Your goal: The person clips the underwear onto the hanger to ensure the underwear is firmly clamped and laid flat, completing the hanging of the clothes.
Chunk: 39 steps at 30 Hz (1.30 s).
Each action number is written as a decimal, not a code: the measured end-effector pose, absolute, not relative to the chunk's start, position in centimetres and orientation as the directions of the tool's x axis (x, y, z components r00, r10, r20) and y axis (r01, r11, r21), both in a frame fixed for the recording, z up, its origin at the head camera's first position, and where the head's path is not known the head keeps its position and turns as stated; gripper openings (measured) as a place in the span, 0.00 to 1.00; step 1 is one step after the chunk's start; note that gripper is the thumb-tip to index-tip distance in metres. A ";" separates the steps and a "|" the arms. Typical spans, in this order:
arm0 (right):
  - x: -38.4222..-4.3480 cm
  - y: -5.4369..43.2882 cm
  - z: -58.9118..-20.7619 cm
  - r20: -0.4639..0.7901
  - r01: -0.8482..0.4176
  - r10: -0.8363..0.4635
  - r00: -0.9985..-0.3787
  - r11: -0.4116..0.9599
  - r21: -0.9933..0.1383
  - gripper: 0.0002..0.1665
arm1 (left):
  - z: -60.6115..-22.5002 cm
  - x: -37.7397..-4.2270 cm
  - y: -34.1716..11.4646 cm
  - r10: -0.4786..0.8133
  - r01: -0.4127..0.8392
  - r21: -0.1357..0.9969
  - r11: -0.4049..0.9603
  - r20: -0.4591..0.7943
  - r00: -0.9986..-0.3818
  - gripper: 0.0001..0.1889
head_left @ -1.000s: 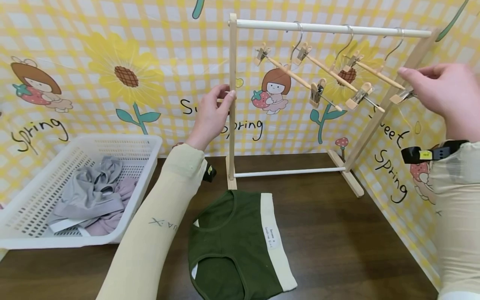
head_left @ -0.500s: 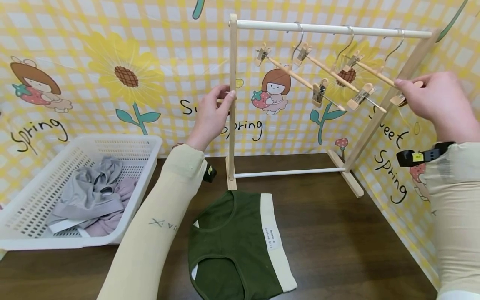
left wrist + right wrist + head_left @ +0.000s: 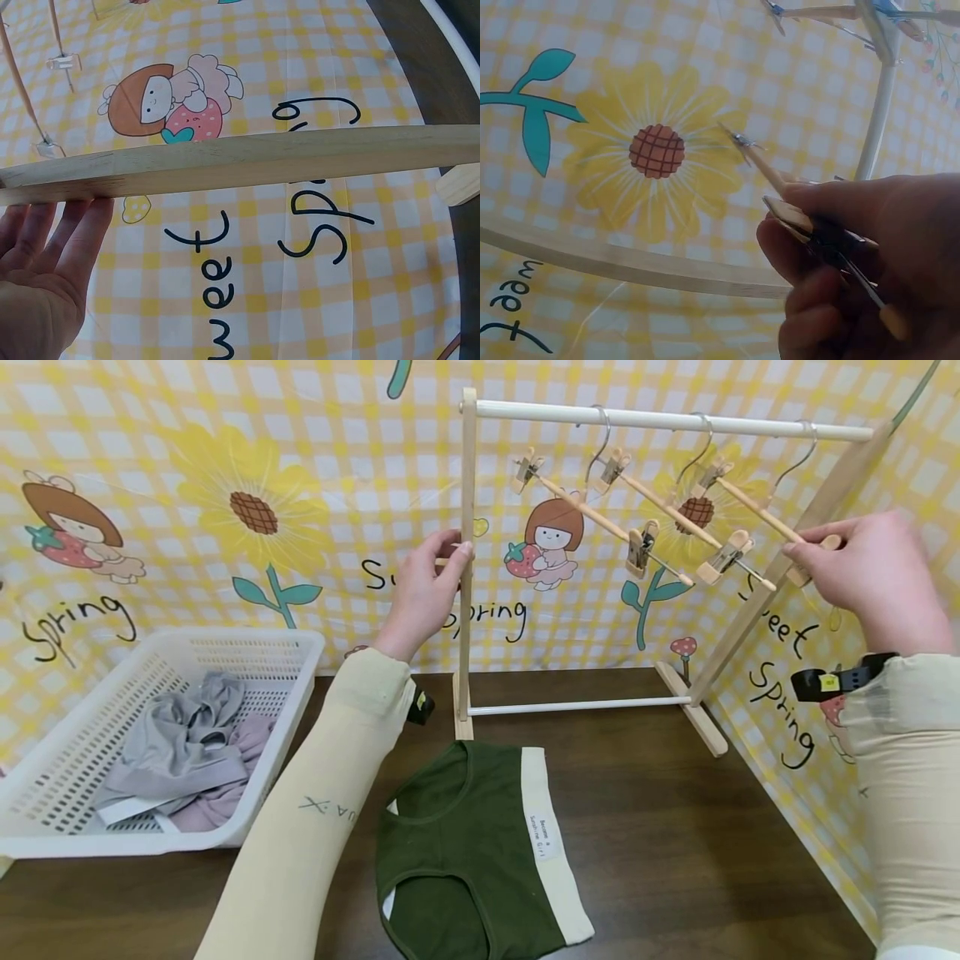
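A small clothes rack has a white top rail (image 3: 540, 412) and wooden side posts. My left hand (image 3: 423, 589) pinches the left post (image 3: 467, 635), thumb in front and fingers behind; its fingertips meet the post's edge in the left wrist view. Three wooden clip hangers hang from the rail. My right hand (image 3: 873, 568) holds the rightmost clip hanger (image 3: 757, 517) by its near end, thumb and fingers around the clip (image 3: 791, 215). That hanger's far clip (image 3: 712, 477) stays in sight. Dark green briefs (image 3: 495, 835) with a cream waistband lie flat on the table below the rack.
At the left stands a white perforated basket (image 3: 307, 693) with grey and mauve garments (image 3: 202, 718) in it. Behind and to the right rises a yellow checked cloth backdrop (image 3: 352, 468). The table (image 3: 660, 827) is dark wood. The rack's lower bar (image 3: 577, 704) sits near the tabletop.
My right hand has shifted left and slightly down along the rightmost hanger's near end, now wrapping its clip. The hangers have swayed slightly. My left hand has kept its place on the post.
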State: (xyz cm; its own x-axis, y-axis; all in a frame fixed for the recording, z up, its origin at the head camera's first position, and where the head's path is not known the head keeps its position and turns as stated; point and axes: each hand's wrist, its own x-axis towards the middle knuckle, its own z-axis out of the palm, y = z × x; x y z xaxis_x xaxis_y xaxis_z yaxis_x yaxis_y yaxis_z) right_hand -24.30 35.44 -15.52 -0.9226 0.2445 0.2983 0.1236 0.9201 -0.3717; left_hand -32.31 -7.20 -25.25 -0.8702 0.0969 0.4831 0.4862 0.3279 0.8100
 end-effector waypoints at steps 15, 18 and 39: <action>-24.4 35.1 -16.0 0.368 0.113 0.326 -0.871 0.862 -0.495 0.32 | -25.3 -32.3 -7.2 0.097 0.499 0.803 0.325 0.497 -0.862 0.24; -24.2 35.2 -15.8 0.388 0.103 0.371 -0.844 0.822 -0.560 0.31 | -25.3 -32.3 -7.2 0.098 0.498 0.806 0.321 0.495 -0.863 0.24; -21.8 35.7 -17.1 0.348 0.076 0.482 -0.804 0.664 -0.743 0.07 | -25.2 -32.0 -7.2 0.098 0.511 0.804 0.303 0.507 -0.856 0.24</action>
State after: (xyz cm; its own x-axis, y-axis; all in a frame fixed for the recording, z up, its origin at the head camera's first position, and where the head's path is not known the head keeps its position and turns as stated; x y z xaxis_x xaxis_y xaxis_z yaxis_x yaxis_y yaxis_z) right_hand -21.82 35.65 -17.12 -0.8040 0.4818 0.3484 0.0760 0.6644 -0.7435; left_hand -32.01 -7.23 -25.25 -0.8562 0.0981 0.5073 0.5113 0.3029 0.8043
